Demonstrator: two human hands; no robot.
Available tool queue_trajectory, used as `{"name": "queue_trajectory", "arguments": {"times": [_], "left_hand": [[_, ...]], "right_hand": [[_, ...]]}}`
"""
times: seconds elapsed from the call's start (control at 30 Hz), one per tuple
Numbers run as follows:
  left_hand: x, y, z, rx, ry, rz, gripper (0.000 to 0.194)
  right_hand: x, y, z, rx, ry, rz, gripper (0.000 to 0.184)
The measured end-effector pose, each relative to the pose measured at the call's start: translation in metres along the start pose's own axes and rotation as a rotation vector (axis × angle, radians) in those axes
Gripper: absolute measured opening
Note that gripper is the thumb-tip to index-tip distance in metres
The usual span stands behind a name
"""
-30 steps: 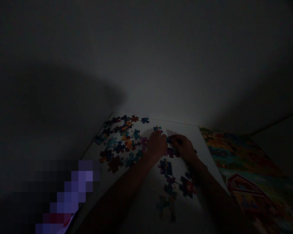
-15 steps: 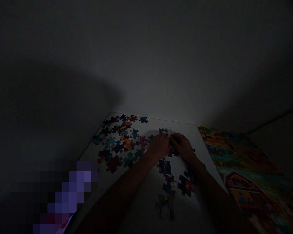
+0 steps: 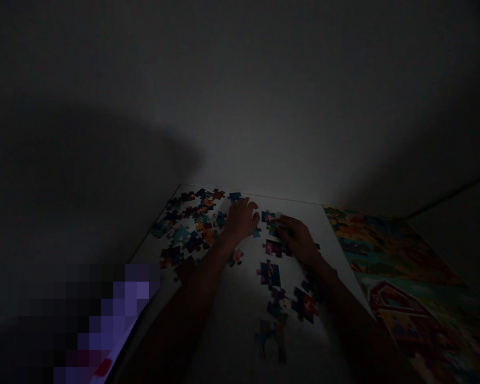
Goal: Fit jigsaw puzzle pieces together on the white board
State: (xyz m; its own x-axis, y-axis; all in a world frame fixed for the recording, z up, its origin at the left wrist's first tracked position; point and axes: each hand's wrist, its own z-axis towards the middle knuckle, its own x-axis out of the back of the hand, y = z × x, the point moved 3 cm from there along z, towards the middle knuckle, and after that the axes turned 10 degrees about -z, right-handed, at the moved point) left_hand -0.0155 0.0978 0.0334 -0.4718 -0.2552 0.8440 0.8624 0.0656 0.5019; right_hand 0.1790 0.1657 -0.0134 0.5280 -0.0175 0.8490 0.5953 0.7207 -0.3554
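Note:
My left hand (image 3: 242,218) is over the upper part of the white board, its fingers apart and nothing seen in them. Just beyond its fingertips lies a dark blue puzzle piece (image 3: 234,197). My right hand (image 3: 296,237) bends its fingers and thumb onto a small puzzle piece (image 3: 272,230), partly hidden by the fingertips. Directly above that one is a teal and pink piece (image 3: 268,215). Below it are a purple piece (image 3: 272,248), a blue-purple piece (image 3: 270,273) and a dark piece with red (image 3: 305,305). The scene is very dim.
Many loose pieces (image 3: 192,241) cover the left side of the white board (image 3: 240,320). Colourful picture sheets (image 3: 400,250) lie along the right edge. A pale wall (image 3: 256,133) rises behind. A pixelated purple patch (image 3: 120,314) is at lower left.
My left hand has moved left and slightly up, away from my right hand, and its fingers have spread. My right hand stays almost in place; the pieces by its fingertips are now uncovered.

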Motion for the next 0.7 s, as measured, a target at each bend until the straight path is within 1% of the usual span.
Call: {"name": "queue_trajectory", "arguments": {"times": [0.13,0.23,0.33,0.57,0.7], "left_hand": [[0.005,-0.034,0.002,0.165,0.035,0.058,0.042],[0.002,-0.044,0.0,0.216,0.02,0.086,0.047],[-0.001,-0.042,-0.001,0.203,0.004,0.105,0.047],[-0.007,-0.021,-0.002,0.101,-0.043,0.112,0.04],[-0.012,-0.014,-0.003,0.073,-0.07,0.102,0.041]], "right_hand": [[0.002,-0.002,0.0,0.006,-0.02,-0.014,0.037],[0.004,-0.003,0.001,0.01,-0.03,-0.009,0.036],[0.005,-0.004,0.001,0.014,-0.036,-0.003,0.035],[0.004,-0.004,0.0,0.009,-0.03,-0.006,0.035],[0.004,-0.005,0.0,0.014,-0.023,-0.018,0.035]]}}
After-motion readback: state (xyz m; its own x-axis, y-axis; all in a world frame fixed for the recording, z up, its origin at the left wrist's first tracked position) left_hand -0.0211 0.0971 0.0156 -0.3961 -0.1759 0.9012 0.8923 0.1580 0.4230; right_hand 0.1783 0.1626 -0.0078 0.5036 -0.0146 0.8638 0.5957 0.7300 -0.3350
